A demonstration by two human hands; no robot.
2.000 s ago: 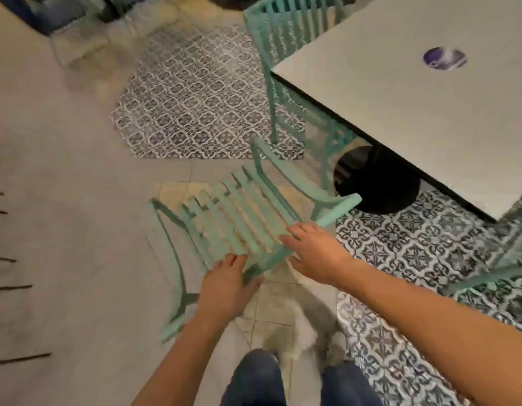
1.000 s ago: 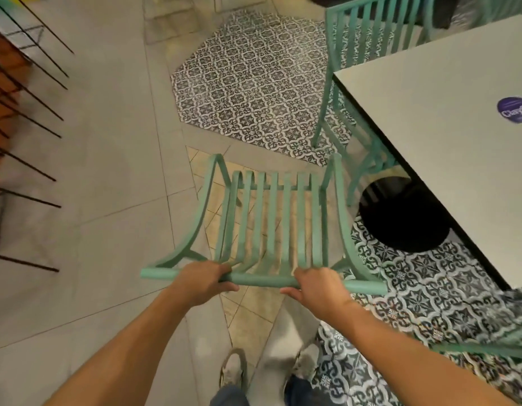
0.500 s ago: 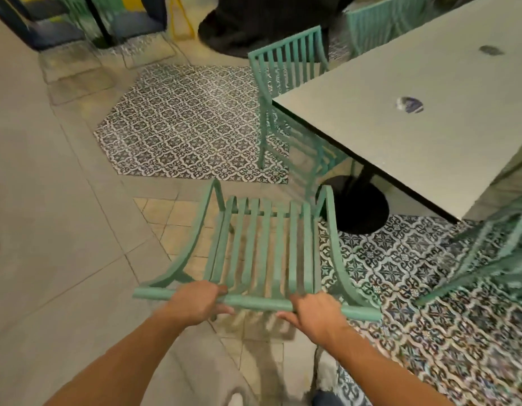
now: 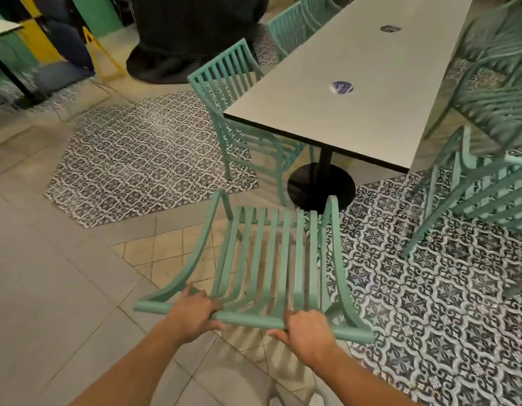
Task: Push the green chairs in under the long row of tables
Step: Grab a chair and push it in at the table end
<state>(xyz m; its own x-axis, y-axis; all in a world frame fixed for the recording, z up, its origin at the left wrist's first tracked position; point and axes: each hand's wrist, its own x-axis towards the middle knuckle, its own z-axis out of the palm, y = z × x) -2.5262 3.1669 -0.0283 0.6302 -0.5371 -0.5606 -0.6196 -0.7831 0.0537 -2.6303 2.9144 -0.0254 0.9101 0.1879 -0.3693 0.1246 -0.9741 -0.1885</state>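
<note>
A green slatted chair [image 4: 262,259] stands in front of me, its back toward me and its seat pointing at the near end of the long white table [image 4: 356,92]. My left hand [image 4: 192,313] grips the top rail on the left. My right hand [image 4: 308,328] grips the same rail on the right. The chair's front edge sits just short of the table's black round base [image 4: 321,186]. Another green chair [image 4: 239,112] is tucked in along the table's left side. More green chairs [image 4: 482,183] stand on the right.
Patterned tiles [image 4: 142,159] cover the floor left of the table and to my right. A large black draped object [image 4: 189,33] stands at the back. Dark chairs and a yellow frame [image 4: 87,45] fill the far left corner. Round blue stickers [image 4: 342,87] mark the tabletop.
Both hands have kept their grip on the top rail. The chair has turned and moved forward toward the table's end, and my view has lifted, showing more of the long table.
</note>
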